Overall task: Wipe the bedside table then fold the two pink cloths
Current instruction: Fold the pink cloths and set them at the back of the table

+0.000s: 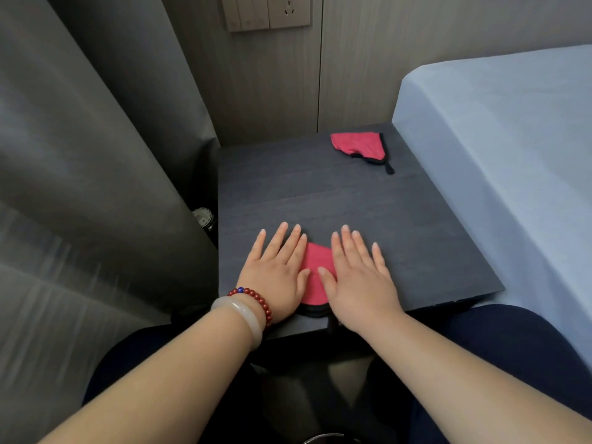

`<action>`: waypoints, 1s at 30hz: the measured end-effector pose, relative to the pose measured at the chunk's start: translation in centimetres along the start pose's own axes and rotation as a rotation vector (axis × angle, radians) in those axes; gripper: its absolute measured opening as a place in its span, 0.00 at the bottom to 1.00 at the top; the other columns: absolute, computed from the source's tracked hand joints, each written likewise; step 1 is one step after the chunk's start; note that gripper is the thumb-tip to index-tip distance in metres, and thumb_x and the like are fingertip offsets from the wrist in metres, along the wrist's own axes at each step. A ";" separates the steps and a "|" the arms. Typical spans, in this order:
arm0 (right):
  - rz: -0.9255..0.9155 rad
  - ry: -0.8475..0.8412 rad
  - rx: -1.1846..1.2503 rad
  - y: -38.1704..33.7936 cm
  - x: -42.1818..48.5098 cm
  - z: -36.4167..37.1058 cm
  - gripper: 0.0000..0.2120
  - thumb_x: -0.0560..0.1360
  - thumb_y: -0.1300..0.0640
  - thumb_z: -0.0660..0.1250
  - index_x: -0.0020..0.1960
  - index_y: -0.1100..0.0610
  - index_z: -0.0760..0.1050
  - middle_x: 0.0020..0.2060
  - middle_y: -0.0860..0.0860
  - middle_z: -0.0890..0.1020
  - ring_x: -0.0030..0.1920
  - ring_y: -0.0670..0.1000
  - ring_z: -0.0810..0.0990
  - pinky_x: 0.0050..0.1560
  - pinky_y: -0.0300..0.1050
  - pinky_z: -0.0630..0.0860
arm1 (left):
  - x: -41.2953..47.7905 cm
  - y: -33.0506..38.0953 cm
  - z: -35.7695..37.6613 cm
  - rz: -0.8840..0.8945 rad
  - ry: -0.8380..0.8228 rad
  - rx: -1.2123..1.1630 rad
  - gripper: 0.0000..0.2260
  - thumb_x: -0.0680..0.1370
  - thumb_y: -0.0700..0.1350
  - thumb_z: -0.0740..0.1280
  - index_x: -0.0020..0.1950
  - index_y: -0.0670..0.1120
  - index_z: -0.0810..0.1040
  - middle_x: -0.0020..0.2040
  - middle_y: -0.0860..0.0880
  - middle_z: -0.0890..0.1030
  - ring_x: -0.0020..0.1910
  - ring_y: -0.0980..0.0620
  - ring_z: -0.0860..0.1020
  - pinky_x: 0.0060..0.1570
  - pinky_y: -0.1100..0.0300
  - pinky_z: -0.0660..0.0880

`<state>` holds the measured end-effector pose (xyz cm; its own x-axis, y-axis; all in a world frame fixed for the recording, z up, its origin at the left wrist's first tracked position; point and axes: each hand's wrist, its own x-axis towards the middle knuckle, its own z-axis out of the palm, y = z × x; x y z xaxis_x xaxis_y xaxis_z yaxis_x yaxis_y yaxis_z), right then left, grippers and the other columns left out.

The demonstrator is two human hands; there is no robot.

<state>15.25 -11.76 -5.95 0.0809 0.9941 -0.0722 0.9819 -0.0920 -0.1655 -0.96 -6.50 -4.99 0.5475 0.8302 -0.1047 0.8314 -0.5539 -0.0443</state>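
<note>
A dark grey bedside table fills the middle of the head view. Near its front edge lies a folded pink cloth with black trim. My left hand presses flat on the cloth's left side, fingers straight. My right hand presses flat on its right side, fingers spread. Both hands cover most of this cloth. A second pink cloth with black trim lies folded at the table's far right corner, with a black loop sticking out toward me.
A bed with a light blue sheet borders the table on the right. A grey curtain hangs at the left. A wall panel with switches and a socket is behind the table. A small round gauge sits beside the table's left edge.
</note>
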 end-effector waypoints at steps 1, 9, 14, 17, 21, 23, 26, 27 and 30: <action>0.047 0.032 0.015 0.5 0.1 -0.2 0.34 0.77 0.39 0.35 0.78 0.54 0.40 0.78 0.50 0.42 0.77 0.47 0.39 0.74 0.50 0.35 | 0.0 0.5 -0.2 0.003 0.056 -0.025 0.29 0.80 0.56 0.40 0.79 0.46 0.47 0.80 0.49 0.45 0.78 0.49 0.41 0.75 0.46 0.37; 0.097 0.049 0.033 3.2 4.1 -1.3 0.29 0.82 0.46 0.45 0.78 0.56 0.43 0.78 0.50 0.44 0.77 0.48 0.40 0.76 0.49 0.39 | 1.7 2.6 1.2 -0.038 0.041 -0.157 0.27 0.82 0.57 0.44 0.80 0.50 0.45 0.80 0.49 0.43 0.78 0.50 0.41 0.75 0.51 0.39; 0.034 0.039 0.024 2.5 8.3 -1.8 0.29 0.82 0.46 0.44 0.78 0.55 0.43 0.78 0.50 0.43 0.77 0.48 0.40 0.76 0.49 0.39 | 5.8 -0.9 0.7 -0.203 0.004 -0.169 0.27 0.82 0.58 0.43 0.79 0.51 0.43 0.80 0.49 0.42 0.78 0.50 0.40 0.76 0.50 0.40; -0.013 0.031 0.040 1.2 11.1 -1.5 0.30 0.81 0.44 0.45 0.78 0.55 0.42 0.78 0.50 0.43 0.77 0.48 0.40 0.76 0.49 0.40 | 9.1 -3.4 0.7 -0.307 -0.024 -0.176 0.28 0.81 0.58 0.43 0.79 0.51 0.42 0.80 0.49 0.41 0.78 0.49 0.40 0.76 0.49 0.41; -0.033 0.013 0.048 0.4 13.0 -0.3 0.31 0.81 0.42 0.45 0.79 0.54 0.43 0.78 0.50 0.44 0.77 0.48 0.41 0.77 0.49 0.41 | 13.4 -6.5 0.3 -0.420 -0.050 -0.186 0.28 0.81 0.57 0.43 0.79 0.51 0.42 0.80 0.48 0.40 0.78 0.48 0.40 0.75 0.49 0.41; -0.028 0.034 0.051 0.5 13.1 0.2 0.31 0.80 0.41 0.45 0.79 0.53 0.44 0.78 0.49 0.45 0.77 0.48 0.41 0.77 0.49 0.41 | 15.4 -8.1 0.1 -0.455 -0.065 -0.191 0.28 0.81 0.57 0.43 0.79 0.50 0.42 0.80 0.48 0.40 0.78 0.48 0.40 0.75 0.49 0.40; -0.035 0.069 0.045 0.5 13.2 0.4 0.31 0.79 0.41 0.43 0.79 0.53 0.45 0.78 0.49 0.47 0.77 0.48 0.43 0.77 0.48 0.42 | 17.6 -9.9 -0.2 -0.469 -0.092 -0.210 0.28 0.81 0.57 0.44 0.79 0.50 0.41 0.80 0.48 0.40 0.78 0.47 0.39 0.75 0.48 0.40; -0.036 0.079 0.042 0.5 13.3 0.5 0.32 0.79 0.40 0.43 0.79 0.53 0.45 0.78 0.49 0.47 0.77 0.48 0.43 0.76 0.48 0.42 | 18.2 -10.3 -0.2 -0.463 -0.092 -0.208 0.28 0.81 0.57 0.44 0.79 0.50 0.41 0.80 0.48 0.40 0.78 0.47 0.39 0.75 0.48 0.40; -0.037 0.076 0.043 0.5 13.4 0.7 0.33 0.77 0.40 0.40 0.79 0.53 0.45 0.78 0.49 0.47 0.77 0.47 0.42 0.76 0.48 0.41 | 19.3 -11.1 0.0 -0.465 -0.067 -0.181 0.28 0.81 0.57 0.44 0.79 0.51 0.42 0.80 0.48 0.41 0.78 0.47 0.40 0.75 0.48 0.41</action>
<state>16.70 1.51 -7.71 0.0595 0.9982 0.0092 0.9762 -0.0563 -0.2093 0.38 15.69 -6.56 0.1132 0.9774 -0.1784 0.9922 -0.1019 0.0714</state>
